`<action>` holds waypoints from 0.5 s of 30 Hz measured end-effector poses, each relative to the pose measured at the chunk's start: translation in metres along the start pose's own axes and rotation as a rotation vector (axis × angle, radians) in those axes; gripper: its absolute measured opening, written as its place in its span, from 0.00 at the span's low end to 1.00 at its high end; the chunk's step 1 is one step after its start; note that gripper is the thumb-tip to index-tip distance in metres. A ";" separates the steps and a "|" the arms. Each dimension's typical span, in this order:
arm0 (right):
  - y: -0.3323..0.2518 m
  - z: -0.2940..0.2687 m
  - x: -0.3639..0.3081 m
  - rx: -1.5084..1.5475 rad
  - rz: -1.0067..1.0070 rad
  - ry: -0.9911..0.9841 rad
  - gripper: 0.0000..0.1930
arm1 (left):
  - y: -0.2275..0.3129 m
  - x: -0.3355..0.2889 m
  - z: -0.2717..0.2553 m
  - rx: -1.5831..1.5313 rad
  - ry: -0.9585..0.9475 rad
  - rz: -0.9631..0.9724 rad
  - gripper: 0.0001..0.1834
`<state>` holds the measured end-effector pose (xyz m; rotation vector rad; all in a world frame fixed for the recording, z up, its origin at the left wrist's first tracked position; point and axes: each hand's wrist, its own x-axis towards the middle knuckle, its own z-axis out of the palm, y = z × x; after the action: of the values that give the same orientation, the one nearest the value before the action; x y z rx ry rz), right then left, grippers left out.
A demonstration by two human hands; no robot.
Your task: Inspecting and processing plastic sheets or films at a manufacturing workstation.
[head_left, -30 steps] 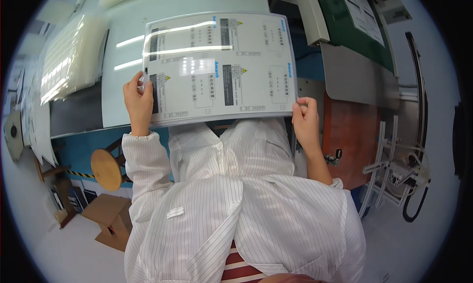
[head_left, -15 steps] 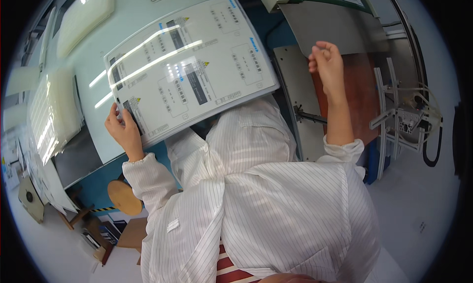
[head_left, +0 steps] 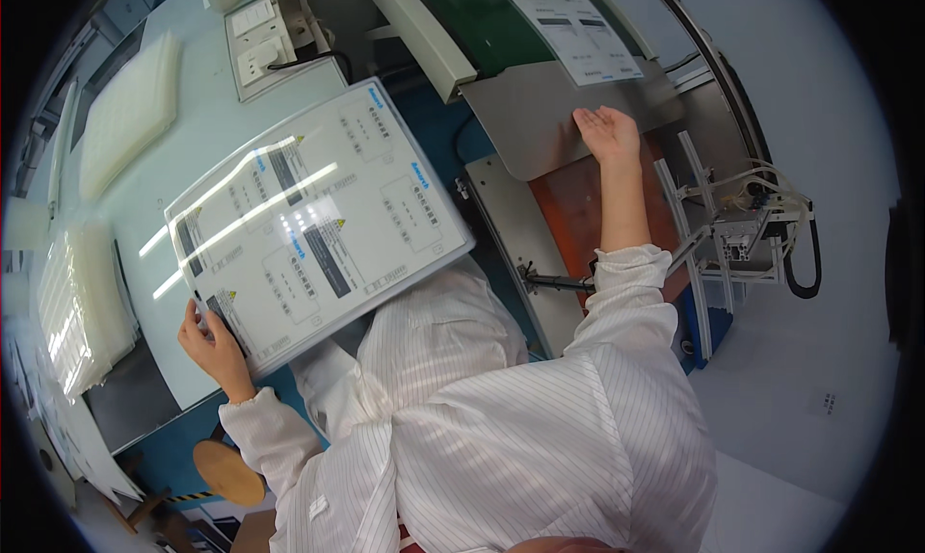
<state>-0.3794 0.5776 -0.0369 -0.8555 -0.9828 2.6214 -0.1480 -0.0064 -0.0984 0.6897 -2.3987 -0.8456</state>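
A flat stack of glossy printed label sheets (head_left: 371,240) lies tilted at the edge of the pale work table, partly over my lap. My left hand (head_left: 214,349) grips its near left corner, thumb on top and the other fingers at the edge. My right hand (head_left: 609,134) is held over the grey metal plate (head_left: 540,119), fingers stretched out with nothing in them. Beyond that plate, a printed sheet (head_left: 583,33) lies on the green conveyor belt (head_left: 462,18).
Bundles of translucent sheets (head_left: 87,302) lie on the left of the table (head_left: 207,100). A socket panel (head_left: 255,42) sits at the back. On the right stands a metal frame with tubing (head_left: 742,230), beside an orange-brown surface (head_left: 564,216). A round wooden stool (head_left: 228,473) stands lower left.
My view has swung, bringing more of the conveyor and its printed sheet into sight. My right hand has uncurled and reached over the metal plate. My left hand keeps its corner of the stack.
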 end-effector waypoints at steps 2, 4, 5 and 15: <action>-0.005 0.001 0.008 0.005 -0.008 0.004 0.32 | 0.000 0.000 0.002 0.009 0.004 0.006 0.19; -0.010 0.001 0.014 0.009 -0.008 0.013 0.33 | 0.001 0.001 0.002 0.027 0.005 0.010 0.19; -0.012 0.003 0.016 -0.001 -0.011 0.037 0.33 | 0.001 0.000 0.002 0.027 -0.004 -0.009 0.19; -0.026 -0.002 0.036 0.065 0.014 0.048 0.32 | 0.005 0.001 0.002 0.071 0.000 0.013 0.18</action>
<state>-0.4073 0.6119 -0.0368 -0.9090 -0.8781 2.6154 -0.1515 -0.0025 -0.0958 0.7001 -2.4406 -0.7576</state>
